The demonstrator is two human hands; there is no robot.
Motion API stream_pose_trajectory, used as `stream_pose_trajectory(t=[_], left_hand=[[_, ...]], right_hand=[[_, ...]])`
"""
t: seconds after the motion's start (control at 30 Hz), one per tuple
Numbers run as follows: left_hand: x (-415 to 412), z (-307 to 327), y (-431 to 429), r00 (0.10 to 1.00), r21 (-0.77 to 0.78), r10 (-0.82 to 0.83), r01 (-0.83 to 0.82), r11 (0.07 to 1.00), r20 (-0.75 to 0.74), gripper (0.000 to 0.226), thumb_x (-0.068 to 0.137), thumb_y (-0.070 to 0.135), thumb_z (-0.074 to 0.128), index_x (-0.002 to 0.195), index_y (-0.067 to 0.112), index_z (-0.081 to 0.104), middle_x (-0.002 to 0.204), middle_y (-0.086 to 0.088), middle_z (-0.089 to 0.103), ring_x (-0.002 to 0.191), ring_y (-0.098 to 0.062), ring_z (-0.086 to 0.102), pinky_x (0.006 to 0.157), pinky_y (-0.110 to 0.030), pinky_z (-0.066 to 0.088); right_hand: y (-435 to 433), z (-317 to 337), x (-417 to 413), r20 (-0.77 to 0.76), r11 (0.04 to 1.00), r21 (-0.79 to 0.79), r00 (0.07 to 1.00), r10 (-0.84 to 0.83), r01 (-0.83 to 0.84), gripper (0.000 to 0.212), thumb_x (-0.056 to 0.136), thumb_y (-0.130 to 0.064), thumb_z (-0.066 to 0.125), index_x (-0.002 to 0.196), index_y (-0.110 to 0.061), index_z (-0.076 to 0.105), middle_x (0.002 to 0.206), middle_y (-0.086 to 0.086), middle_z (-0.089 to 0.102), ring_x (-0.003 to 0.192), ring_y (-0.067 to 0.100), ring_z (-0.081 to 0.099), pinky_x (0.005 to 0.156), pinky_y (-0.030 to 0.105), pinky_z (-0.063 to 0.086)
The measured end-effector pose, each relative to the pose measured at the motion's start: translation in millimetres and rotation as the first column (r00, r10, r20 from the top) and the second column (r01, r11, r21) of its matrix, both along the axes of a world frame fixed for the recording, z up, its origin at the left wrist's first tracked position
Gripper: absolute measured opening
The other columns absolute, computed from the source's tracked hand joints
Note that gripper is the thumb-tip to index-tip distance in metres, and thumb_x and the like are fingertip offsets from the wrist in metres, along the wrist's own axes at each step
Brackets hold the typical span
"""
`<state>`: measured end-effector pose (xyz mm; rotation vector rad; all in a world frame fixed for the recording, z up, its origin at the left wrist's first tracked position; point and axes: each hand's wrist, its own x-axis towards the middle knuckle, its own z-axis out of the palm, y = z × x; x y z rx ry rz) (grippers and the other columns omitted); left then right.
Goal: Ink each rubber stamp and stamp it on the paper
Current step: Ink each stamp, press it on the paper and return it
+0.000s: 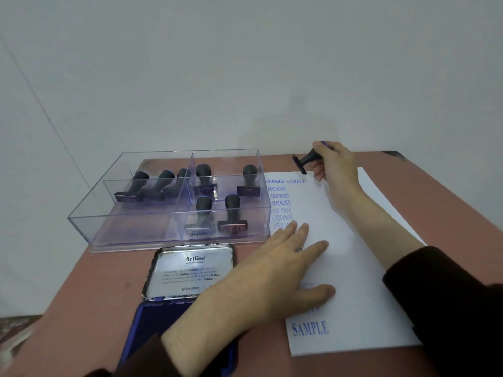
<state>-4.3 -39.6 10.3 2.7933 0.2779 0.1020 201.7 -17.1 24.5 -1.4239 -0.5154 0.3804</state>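
The person stood at a reddish-brown table (pixel 89 281) with a white paper (pixel 362 268) lying on its right part. The right hand (pixel 336 164) was over the far left corner of the sheet, with its fingers curled tight around the black handle of a rubber stamp (pixel 306 160). The stamp was tilted much to the side, and its face was not flat on the paper. The left hand (pixel 283 268) lay palm down on the left edge of the sheet, fingers straight and a little apart, pressing it. Blue prints ran down that edge: FRAGILE, SAMPLE, AMENDED, FAX OUT, and a big SAMPLE (pixel 310 328) near the person.

To the left of the paper stood a clear plastic tray (pixel 174 240) with dividers. Three stamps (pixel 152 186) leaned in its left part, and four stamps (pixel 217 202) stood in its right part. In front of the tray the blue ink pad (pixel 152 317) was open, its metal lid (pixel 190 270) raised, and the left forearm passed over it.
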Motion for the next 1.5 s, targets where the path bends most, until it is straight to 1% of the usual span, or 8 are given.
stream_pose_trajectory(t=[0.17,0.33,0.53,0.67,0.77,1.0,1.17,1.5], left_hand=[[-12.4,13.2,0.9,0.925,0.068,-0.043,0.019,0.997,0.377,0.046,0.088,0.041,0.044,0.122,0.014,0.060,0.133,-0.008,0.054,0.122,-0.022,0.048,0.105,-0.021,0.027],[-40.3,42.3,41.8,0.804,0.105,0.117,-0.218,0.970,0.583,0.036,0.089,0.034,0.046,0.110,0.013,0.067,0.117,-0.001,0.062,0.107,-0.014,0.049,0.095,-0.016,0.031],[-76.3,36.9,97.6,0.663,-0.016,0.522,-0.611,0.791,0.537,0.038,0.081,0.037,0.044,0.105,0.022,0.069,0.106,0.008,0.068,0.100,-0.017,0.057,0.078,-0.025,0.040],[-82.4,28.1,106.7,0.621,-0.047,0.588,-0.666,0.745,0.519,0.047,0.077,0.043,0.039,0.107,0.024,0.070,0.109,0.008,0.068,0.101,-0.018,0.059,0.082,-0.026,0.042],[-80.5,25.0,105.3,0.637,0.005,0.585,-0.679,0.734,0.502,0.048,0.077,0.040,0.039,0.109,0.022,0.070,0.116,0.005,0.067,0.108,-0.020,0.057,0.087,-0.028,0.042],[-80.8,20.1,106.4,0.635,0.038,0.571,-0.685,0.727,0.521,0.034,0.077,0.028,0.050,0.100,0.018,0.073,0.111,-0.002,0.069,0.107,-0.027,0.061,0.087,-0.036,0.047],[-80.6,17.7,108.1,0.640,0.030,0.574,-0.681,0.732,0.511,0.038,0.078,0.030,0.047,0.104,0.019,0.072,0.115,-0.001,0.067,0.114,-0.023,0.057,0.091,-0.035,0.045],[-80.4,16.2,108.7,0.627,0.031,0.565,-0.684,0.729,0.537,0.036,0.079,0.029,0.047,0.103,0.019,0.073,0.114,-0.001,0.068,0.112,-0.023,0.058,0.090,-0.036,0.045]], right_hand=[[-1.4,14.0,-6.0,-0.125,0.995,0.078,0.990,0.064,-0.054,0.010,0.091,-0.018,0.056,0.092,-0.008,0.055,0.062,0.009,0.054,0.040,0.011,0.042,0.041,0.020,0.032],[13.0,40.5,-26.7,-0.064,0.986,0.119,0.990,0.126,-0.117,0.022,0.091,-0.020,0.057,0.109,-0.011,0.050,0.068,0.008,0.058,0.047,0.013,0.046,0.042,0.021,0.035],[44.4,57.6,-66.9,0.344,0.961,-0.114,0.898,0.275,-0.251,0.021,0.088,-0.024,0.062,0.097,-0.019,0.045,0.075,0.005,0.067,0.049,0.002,0.053,0.050,0.015,0.039],[63.5,52.8,-81.2,0.542,0.929,-0.306,0.764,0.351,-0.210,0.024,0.085,-0.026,0.064,0.101,-0.016,0.050,0.075,0.001,0.063,0.073,0.022,0.063,0.064,0.022,0.046],[72.4,47.5,-85.1,0.647,0.883,-0.458,0.644,0.408,-0.099,0.021,0.085,-0.029,0.061,0.099,-0.017,0.050,0.068,-0.006,0.054,0.070,0.023,0.056,0.062,0.030,0.041],[75.8,45.4,-93.7,0.750,0.779,-0.611,0.417,0.513,0.141,0.020,0.087,-0.034,0.056,0.101,-0.019,0.055,0.083,-0.002,0.055,0.082,0.022,0.050,0.065,0.029,0.031],[76.8,45.5,-96.3,0.718,0.705,-0.682,0.362,0.594,0.197,0.024,0.087,-0.039,0.056,0.101,-0.020,0.061,0.102,0.002,0.061,0.083,0.020,0.046,0.071,0.028,0.030],[82.5,43.0,-97.0,0.696,0.643,-0.718,0.299,0.653,0.267,0.027,0.085,-0.037,0.057,0.097,-0.016,0.069,0.098,0.005,0.067,0.087,0.026,0.058,0.068,0.028,0.033]])
